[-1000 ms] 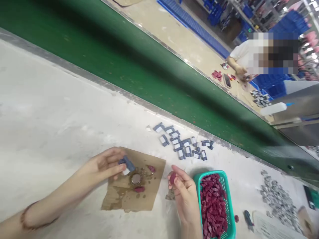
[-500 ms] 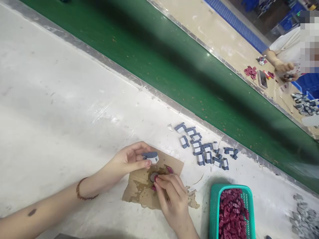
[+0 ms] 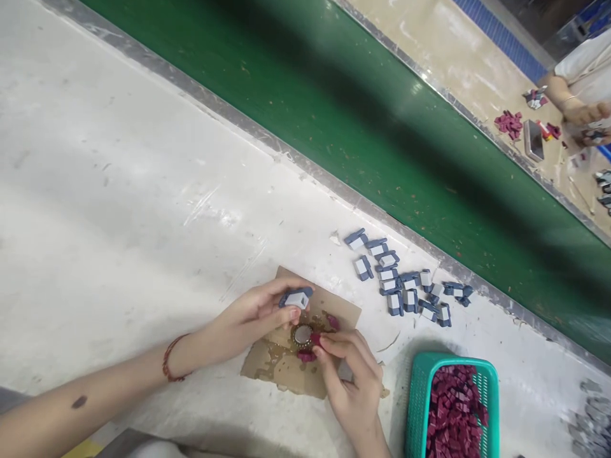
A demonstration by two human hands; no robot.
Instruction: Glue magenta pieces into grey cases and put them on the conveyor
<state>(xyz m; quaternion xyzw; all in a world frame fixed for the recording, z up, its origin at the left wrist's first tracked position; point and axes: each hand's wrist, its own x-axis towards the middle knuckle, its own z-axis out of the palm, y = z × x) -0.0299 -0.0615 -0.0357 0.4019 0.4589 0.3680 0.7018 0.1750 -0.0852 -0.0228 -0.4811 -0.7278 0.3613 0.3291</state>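
My left hand (image 3: 260, 312) pinches a small grey-and-white plastic part (image 3: 296, 298) above a stained piece of cardboard (image 3: 279, 366). My right hand (image 3: 351, 381) pinches a small dark red piece (image 3: 316, 340) at the edge of a round bottle cap (image 3: 302, 334) that sits on the cardboard. Two more red pieces (image 3: 333, 321) lie beside the cap. A cluster of several grey-and-white parts (image 3: 401, 283) lies on the white table just beyond the cardboard.
A teal basket (image 3: 420, 401) full of dark red pieces stands at my right. A green conveyor belt (image 3: 334, 121) runs diagonally behind the table. Across it, another person's hand (image 3: 580, 114) works among red pieces (image 3: 508, 122). Grey parts (image 3: 589, 426) pile at far right.
My right hand carried a red piece from beside the basket over to the bottle cap on the cardboard. My left hand kept hold of the grey part. The camera view shifted right and down.
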